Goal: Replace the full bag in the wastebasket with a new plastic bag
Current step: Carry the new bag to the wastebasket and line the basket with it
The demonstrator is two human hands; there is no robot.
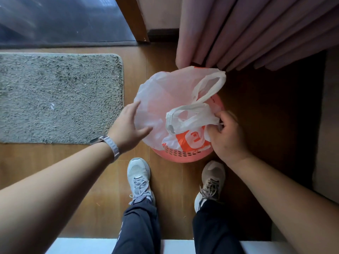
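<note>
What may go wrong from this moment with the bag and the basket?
1. Only the right hand grips the bag; the left hand is open at its side, so the bag may slide to one side.
2. The near rim of the basket is uncovered; a hard pull over it may tear the thin film.
3. The loose handles may drop inside.

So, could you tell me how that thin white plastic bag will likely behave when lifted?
Probably floppy: the thin white plastic bag crumples and its handles droop. Likely light: it looks see-through and empty.
</note>
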